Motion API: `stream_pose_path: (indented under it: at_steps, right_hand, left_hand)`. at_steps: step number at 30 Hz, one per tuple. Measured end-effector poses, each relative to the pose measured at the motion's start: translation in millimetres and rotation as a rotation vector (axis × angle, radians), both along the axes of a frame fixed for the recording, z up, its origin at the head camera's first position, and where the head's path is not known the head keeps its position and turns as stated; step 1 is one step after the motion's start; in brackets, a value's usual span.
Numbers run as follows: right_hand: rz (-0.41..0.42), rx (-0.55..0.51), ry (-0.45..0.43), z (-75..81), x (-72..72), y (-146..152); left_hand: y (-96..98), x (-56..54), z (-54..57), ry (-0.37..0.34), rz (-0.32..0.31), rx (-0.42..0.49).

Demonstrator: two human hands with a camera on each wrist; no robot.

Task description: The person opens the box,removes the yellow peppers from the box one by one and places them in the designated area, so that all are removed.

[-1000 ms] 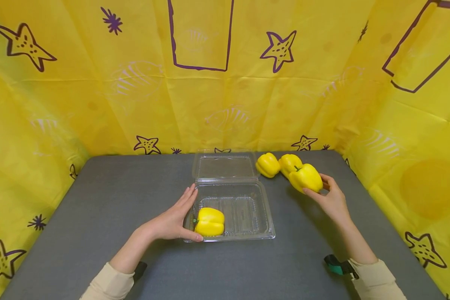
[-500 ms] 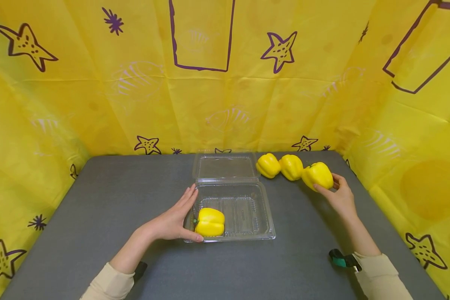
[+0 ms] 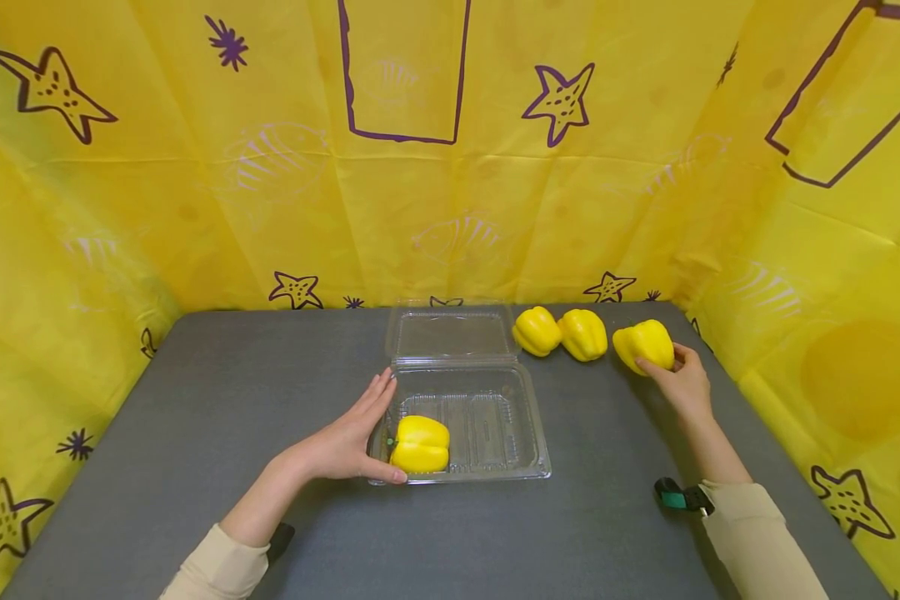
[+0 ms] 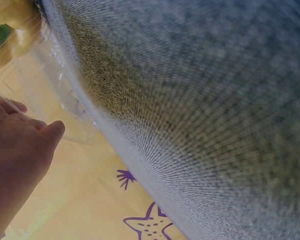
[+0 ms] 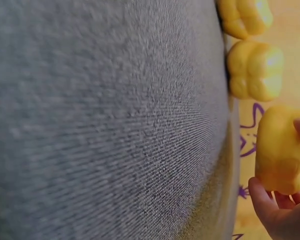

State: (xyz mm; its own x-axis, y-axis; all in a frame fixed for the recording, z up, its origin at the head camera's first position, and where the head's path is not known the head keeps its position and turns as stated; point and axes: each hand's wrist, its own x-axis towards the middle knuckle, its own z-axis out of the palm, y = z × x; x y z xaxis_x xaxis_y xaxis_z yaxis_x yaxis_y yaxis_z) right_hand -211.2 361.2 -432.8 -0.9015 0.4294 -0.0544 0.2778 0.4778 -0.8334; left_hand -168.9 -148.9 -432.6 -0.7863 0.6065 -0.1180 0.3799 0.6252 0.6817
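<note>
A clear hinged plastic container (image 3: 536,433) lies on the table with its lid (image 3: 450,335) folded back. One yellow bell pepper (image 3: 420,444) sits in its front left corner, stem to the left. My left hand (image 3: 341,433) spans the container's left side, fingers extended along the edge and thumb at the front corner; the left wrist view shows the hand (image 4: 22,142) against the clear wall. Toward the back right, my right hand (image 3: 682,383) grips another yellow bell pepper (image 3: 643,346) between thumb and fingers. In the right wrist view that pepper (image 5: 277,150) appears off the table surface.
Two more yellow bell peppers, one (image 3: 537,331) near the lid's right edge and one (image 3: 583,335) beside it, lie at the back of the grey table (image 3: 270,375). A yellow printed cloth (image 3: 420,208) walls the back and sides.
My right hand has carried its pepper rightward, away from the two at the back, turning it so its stem no longer shows. The left hand and container stay put.
</note>
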Motion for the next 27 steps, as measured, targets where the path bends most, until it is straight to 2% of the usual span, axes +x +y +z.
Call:
stream_pose_path:
  at_steps: [14, 27]
  right_hand:
    - [-0.035, 0.066, -0.03, -10.3, -27.0, 0]
    - [-0.045, 0.076, -0.027, -15.3, -37.6, -4]
  left_hand:
    - [0.4, 0.1, -0.5, 0.005, -0.002, 0.008]
    - [0.3, -0.6, -0.8, 0.006, 0.0, -0.004]
